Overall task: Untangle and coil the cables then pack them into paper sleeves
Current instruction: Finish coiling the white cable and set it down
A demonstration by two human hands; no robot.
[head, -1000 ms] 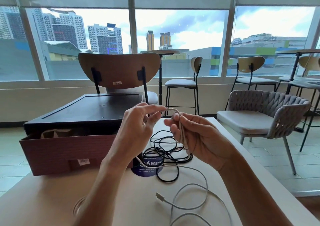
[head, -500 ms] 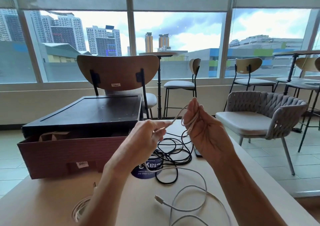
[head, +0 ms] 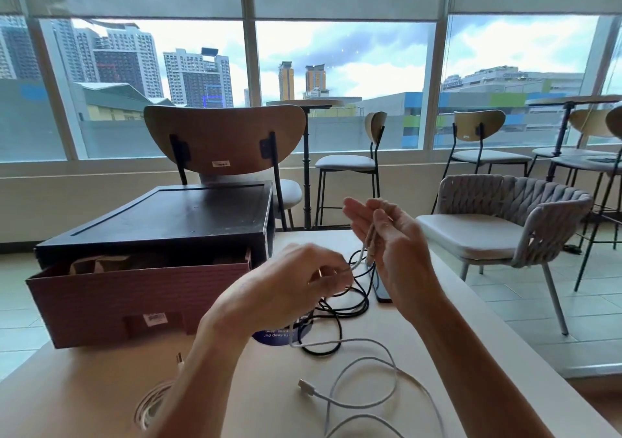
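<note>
White cable loops across a person's raised right hand, the thumb pinning it while the left hand pinches the slack, apparently to feed on further coils. Its loose tail lies on the table. 3 cables show: 2 white, 1 of them a coiled bundle, and 1 tangled black cable. Brown paper sleeves sit in 1 open box.

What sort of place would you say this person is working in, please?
Probably a café or shared lounge high in a city building: a bar stool beside a tall round table, a woven armchair, and wide windows looking onto towers.
</note>
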